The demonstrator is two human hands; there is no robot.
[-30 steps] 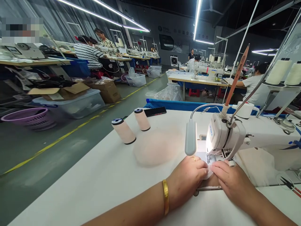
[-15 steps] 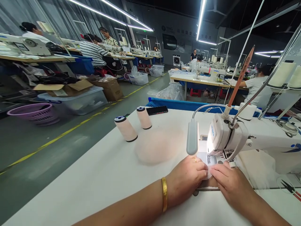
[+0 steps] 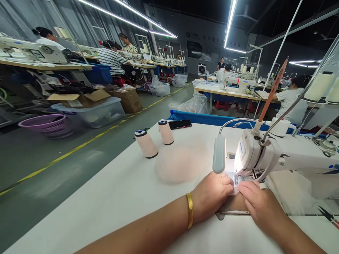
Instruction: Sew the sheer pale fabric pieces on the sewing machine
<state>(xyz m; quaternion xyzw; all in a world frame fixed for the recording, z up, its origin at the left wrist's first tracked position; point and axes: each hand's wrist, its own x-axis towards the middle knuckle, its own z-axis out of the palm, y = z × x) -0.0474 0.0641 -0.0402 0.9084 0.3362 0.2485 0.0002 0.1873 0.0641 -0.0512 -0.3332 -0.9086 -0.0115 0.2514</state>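
A white sewing machine (image 3: 246,151) stands on the right, its needle area lit. In front of the presser foot, my left hand (image 3: 212,194) is closed on a small piece of thin white fabric (image 3: 234,191), fingers bent together. From the other side my right hand (image 3: 262,204) pinches the same fabric with its fingertips close to the foot. Both thumbs are mostly hidden. Beside the machine head hangs a grey lamp (image 3: 219,155) on a bent neck. Sheer pale fabric (image 3: 290,190) lies under the machine arm, right of my right hand.
Two pale pink thread cones (image 3: 146,144) and a dark phone (image 3: 180,124) are at the table's far left edge. Red-handled snippers (image 3: 327,214) lie far right. A purple basket (image 3: 50,125) and plastic bins stand on the floor. Other people sit at machines beyond.
The view has turned slightly left, so the surroundings sit further right. Both hands remain on the fabric at the presser foot, with only a slight shift.
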